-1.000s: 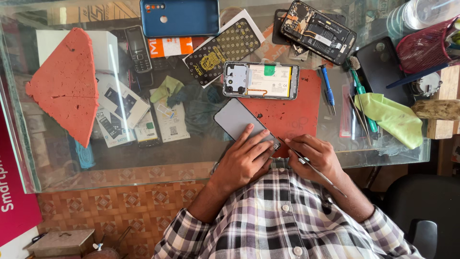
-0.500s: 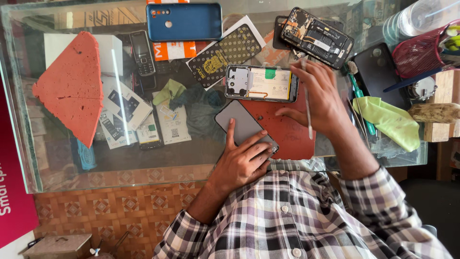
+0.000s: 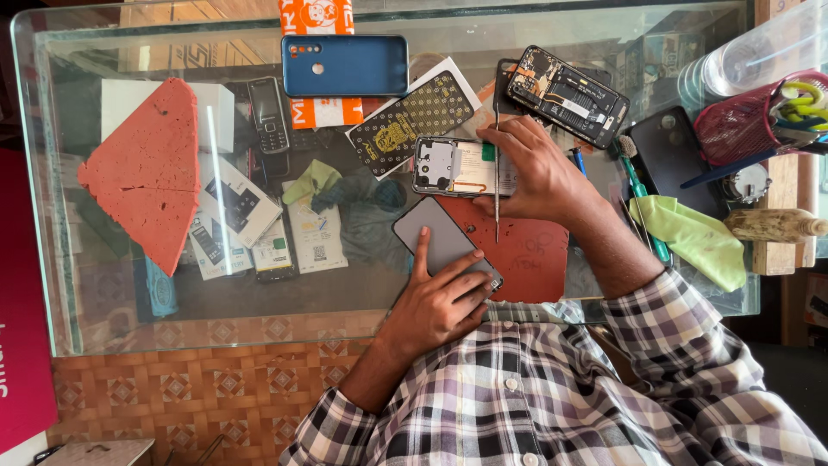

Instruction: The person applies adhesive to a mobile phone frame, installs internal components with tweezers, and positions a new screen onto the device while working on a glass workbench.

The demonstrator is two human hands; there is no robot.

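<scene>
A grey phone panel (image 3: 442, 242) is being pressed flat on the red mat (image 3: 526, 255) by the left hand (image 3: 435, 302), fingers spread. A thin metal tool (image 3: 497, 185) is being pinched in the closed right hand (image 3: 539, 173), which is resting on an opened phone (image 3: 453, 166). Another opened phone (image 3: 567, 97), a dark phone (image 3: 668, 160) and a green cloth (image 3: 690, 237) are crowding the right. Bare glass (image 3: 345, 285) is being left free toward the near edge.
</scene>
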